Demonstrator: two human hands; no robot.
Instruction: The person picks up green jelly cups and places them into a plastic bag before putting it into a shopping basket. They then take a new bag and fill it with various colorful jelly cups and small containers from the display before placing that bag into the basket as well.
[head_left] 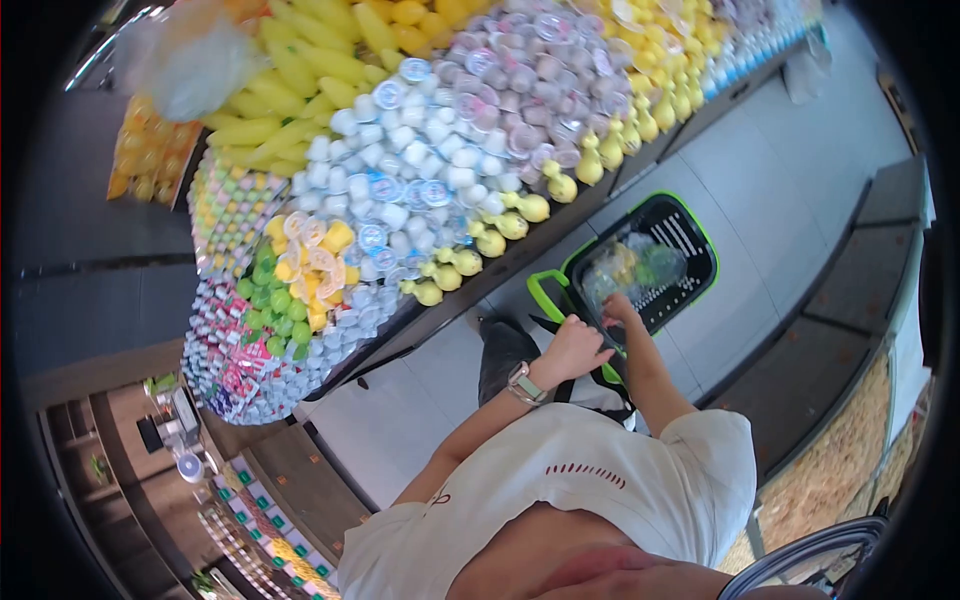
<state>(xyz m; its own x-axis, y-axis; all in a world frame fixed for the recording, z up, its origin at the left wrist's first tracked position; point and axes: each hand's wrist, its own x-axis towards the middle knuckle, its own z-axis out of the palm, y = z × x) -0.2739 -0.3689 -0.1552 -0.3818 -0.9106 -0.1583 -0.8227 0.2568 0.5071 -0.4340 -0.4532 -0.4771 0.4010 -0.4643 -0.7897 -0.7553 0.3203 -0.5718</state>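
My left hand [572,354], with a watch [524,382] on its wrist, has its fingers curled at a black strap [545,323] of the black-and-white bag [592,394] by my waist. My right hand [619,309] is at the near end of a black shopping basket [684,287] with a bright green rim. Its fingers point down and look closed; what they grip is hidden. Just beyond them, inside the basket, lies a clear plastic bag [632,266] with yellowish and green contents. The basket's green handle [540,292] stands out to the left.
A long display on the left holds white cups [400,135], purple cups [545,80], yellow banana-shaped packs [300,65] and green cups [275,310]. Yellow pear-shaped items [527,207] line its edge. A dark low shelf [830,350] curves along the right, above the grey tiled floor [770,200].
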